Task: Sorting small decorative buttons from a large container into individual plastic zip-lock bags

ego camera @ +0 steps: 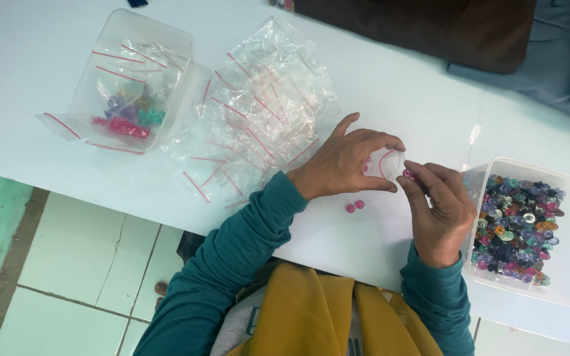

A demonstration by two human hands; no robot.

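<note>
Left hand (348,165) holds a small clear zip bag with a red seal strip (385,161) above the white bench (390,86), near its front edge, thumb and fingers pinching the mouth apart. Right hand (438,211) has its grip pressed together on one small pink round bead (408,174) right at the bag's opening. Risks, as judged: the bag mouth is narrow and limp, so the bead could miss and roll off the front edge to the tiled floor (67,264); a slackened left pinch would let the opening fall shut. Two loose pink beads (355,206) lie on the bench just below the left hand, touching each other, easily knocked by a wrist. Counts: two clear plastic tubs, one toward the right edge heaped with mixed coloured beads (516,227) too many to count, one tipped tub (133,72) toward the back left corner holding a few filled bags; one loose pile of empty zip bags (258,112) between them, number uncertain.
</note>
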